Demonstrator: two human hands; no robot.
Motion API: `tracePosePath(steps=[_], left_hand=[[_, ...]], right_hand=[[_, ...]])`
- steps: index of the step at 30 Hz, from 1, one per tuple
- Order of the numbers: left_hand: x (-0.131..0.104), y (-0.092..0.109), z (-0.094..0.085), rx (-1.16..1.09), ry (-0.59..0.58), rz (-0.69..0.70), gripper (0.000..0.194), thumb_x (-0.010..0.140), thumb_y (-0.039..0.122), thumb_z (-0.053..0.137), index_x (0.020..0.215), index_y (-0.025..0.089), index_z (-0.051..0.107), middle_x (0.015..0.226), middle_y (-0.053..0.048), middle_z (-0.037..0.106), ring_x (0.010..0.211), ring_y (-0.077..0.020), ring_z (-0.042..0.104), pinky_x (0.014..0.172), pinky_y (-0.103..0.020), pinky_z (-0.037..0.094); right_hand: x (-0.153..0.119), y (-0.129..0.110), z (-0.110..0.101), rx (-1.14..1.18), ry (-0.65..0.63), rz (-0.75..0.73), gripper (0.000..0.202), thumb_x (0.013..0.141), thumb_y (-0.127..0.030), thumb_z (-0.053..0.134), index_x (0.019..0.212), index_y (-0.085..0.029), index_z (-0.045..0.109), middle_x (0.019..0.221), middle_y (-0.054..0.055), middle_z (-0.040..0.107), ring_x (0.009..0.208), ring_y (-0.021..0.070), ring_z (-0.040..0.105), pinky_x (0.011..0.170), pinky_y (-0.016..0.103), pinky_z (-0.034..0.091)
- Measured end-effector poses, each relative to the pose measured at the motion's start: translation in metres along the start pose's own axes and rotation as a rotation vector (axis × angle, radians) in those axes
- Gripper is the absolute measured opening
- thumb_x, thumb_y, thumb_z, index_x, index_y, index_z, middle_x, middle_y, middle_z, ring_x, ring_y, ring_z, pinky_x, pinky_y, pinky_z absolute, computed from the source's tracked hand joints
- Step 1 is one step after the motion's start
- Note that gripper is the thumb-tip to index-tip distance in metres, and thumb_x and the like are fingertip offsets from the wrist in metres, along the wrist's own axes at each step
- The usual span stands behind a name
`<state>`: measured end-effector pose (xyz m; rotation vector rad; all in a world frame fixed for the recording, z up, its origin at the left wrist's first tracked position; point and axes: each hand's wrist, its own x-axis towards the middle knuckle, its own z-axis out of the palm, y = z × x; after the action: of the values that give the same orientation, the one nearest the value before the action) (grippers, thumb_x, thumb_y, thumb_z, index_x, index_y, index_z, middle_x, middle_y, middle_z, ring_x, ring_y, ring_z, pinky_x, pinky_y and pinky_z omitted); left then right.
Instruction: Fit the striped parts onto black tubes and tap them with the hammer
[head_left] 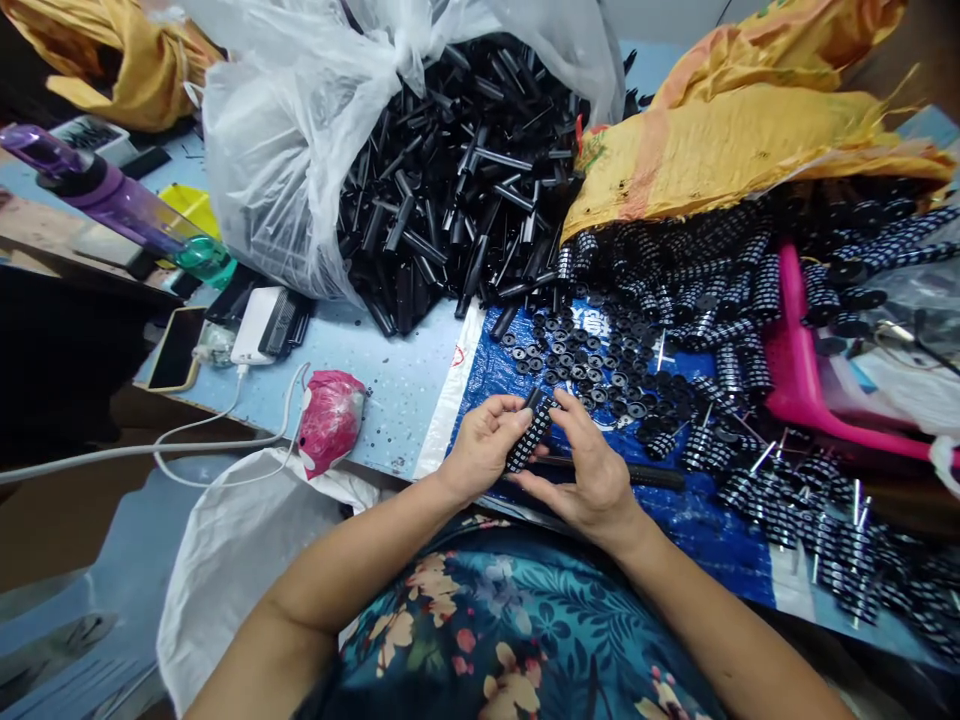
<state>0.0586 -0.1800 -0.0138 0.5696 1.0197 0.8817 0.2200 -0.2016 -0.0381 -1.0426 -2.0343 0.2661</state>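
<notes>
In front of my body, my left hand is closed on a short black cylinder with rows of white squares, held at a tilt. A smooth black piece pokes up by my left thumb; whether it is joined to the cylinder I cannot tell. My right hand curves around the cylinder's other side, finger at its upper end and another digit near its lower end. Just beyond my hands, small round black discs lie scattered over a blue plastic sheet. A dark rod lies behind my right hand.
A clear plastic bag spills black tubes at the back. Patterned cylinders pile up on the right, by a yellow sack and a pink basket. Leftward are a red wrapped bundle, white cable, phone and purple bottle.
</notes>
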Motion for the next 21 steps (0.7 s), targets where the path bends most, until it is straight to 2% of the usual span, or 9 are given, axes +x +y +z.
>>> tracePosePath(steps=[4,9,16,21], left_hand=[[0.0,0.004,-0.005,0.058,-0.012,0.01,0.057,0.069,0.058,0.082,0.1,0.014,0.062,0.076,-0.001,0.071,0.061,-0.0127,0.068,0.057,-0.022,0.054],[0.004,0.008,-0.012,0.105,-0.061,0.038,0.051,0.067,0.049,0.086,0.096,0.011,0.069,0.076,0.0,0.07,0.062,-0.0076,0.062,0.062,-0.019,0.051],[-0.001,0.009,-0.011,0.11,-0.053,-0.016,0.053,0.069,0.055,0.082,0.098,0.013,0.066,0.076,-0.001,0.07,0.061,-0.0136,0.068,0.061,-0.026,0.056],[-0.004,0.008,-0.011,0.031,-0.149,-0.069,0.056,0.071,0.058,0.08,0.102,0.014,0.063,0.078,-0.003,0.071,0.064,-0.0148,0.07,0.062,-0.025,0.057]], right_hand=[[0.0,-0.001,0.0,0.01,0.031,-0.004,0.093,0.08,-0.035,0.082,0.154,-0.014,0.03,0.147,0.024,0.05,0.135,0.0352,0.052,0.103,0.052,0.057],[0.0,-0.004,0.0,0.025,0.047,-0.025,0.093,0.08,-0.032,0.081,0.154,-0.013,0.029,0.15,0.025,0.046,0.137,0.0361,0.05,0.105,0.055,0.054],[-0.002,-0.007,0.003,0.046,0.056,-0.022,0.093,0.079,-0.027,0.08,0.155,-0.013,0.028,0.152,0.024,0.044,0.139,0.0373,0.047,0.107,0.058,0.052],[-0.003,-0.008,0.002,0.088,-0.008,0.0,0.094,0.081,-0.028,0.078,0.157,-0.015,0.024,0.154,0.024,0.041,0.141,0.0371,0.045,0.11,0.058,0.048]])
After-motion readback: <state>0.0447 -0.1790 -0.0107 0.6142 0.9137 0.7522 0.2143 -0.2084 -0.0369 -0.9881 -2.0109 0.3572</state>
